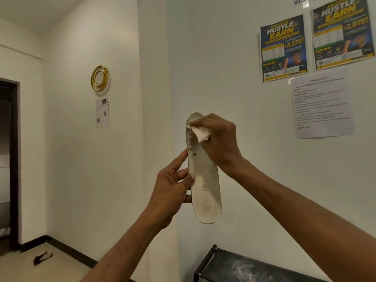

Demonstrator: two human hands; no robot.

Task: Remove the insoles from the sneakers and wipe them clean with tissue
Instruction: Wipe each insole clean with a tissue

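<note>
A white insole (pixel 205 188) with the word FASHION stamped on it is held upright in front of the wall, heel end down. My left hand (pixel 173 192) grips its left edge near the middle, thumb on the front. My right hand (pixel 219 143) holds a crumpled white tissue (pixel 200 133) pressed against the insole's upper toe part. Dark specks of dirt show along the insole's left edge below the tissue. No sneakers are in view.
A black shoe rack top (pixel 254 267) stands low at the right against the wall. Posters (pixel 283 47) and a printed task sheet (pixel 323 102) hang on the wall. A gold ring ornament (pixel 99 78) hangs left; a dark scrap (pixel 42 258) lies on the floor.
</note>
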